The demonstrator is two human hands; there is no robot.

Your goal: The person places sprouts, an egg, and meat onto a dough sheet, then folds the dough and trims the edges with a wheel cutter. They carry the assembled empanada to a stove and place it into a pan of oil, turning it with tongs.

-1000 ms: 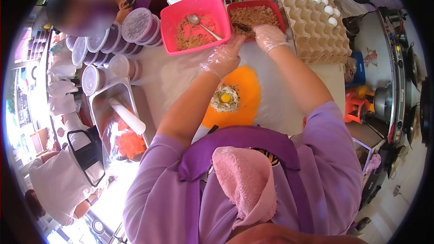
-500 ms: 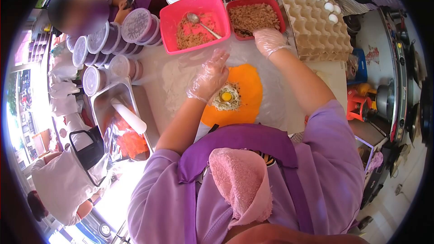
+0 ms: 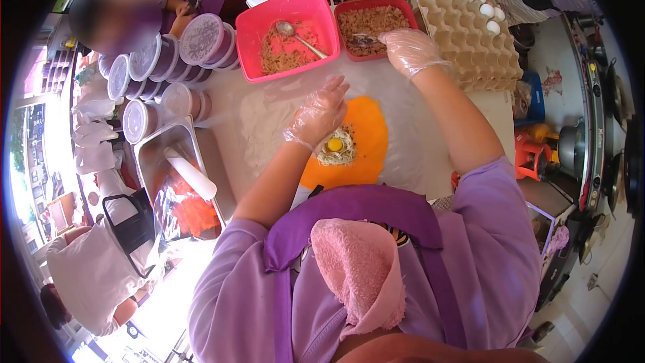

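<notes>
In the head view my left hand (image 3: 318, 113), in a clear plastic glove, hovers over the left edge of an orange sheet of dough (image 3: 369, 128). Its fingers are stretched out and hold nothing. A mound of pale shreds (image 3: 344, 156) lies on the sheet, with a raw egg yolk (image 3: 334, 144) at its centre. My gloved right hand (image 3: 411, 51) is closed on the handle end of a spoon (image 3: 363, 39). The spoon's bowl rests in brown shredded filling (image 3: 383, 19) inside a red tub (image 3: 343, 9); my fingers hide most of the handle.
A pink basin (image 3: 248, 40) holding a metal spoon (image 3: 302, 39) stands left of the tub. Egg trays (image 3: 463, 47) with several eggs lie at the right. Lidded tubs (image 3: 201, 37) and a metal tray (image 3: 218, 195) line the left. Another person (image 3: 121, 20) is at the upper left.
My right hand has shifted slightly right and toward me, and more of the spoon shows in the filling. My left hand has moved a little to the right.
</notes>
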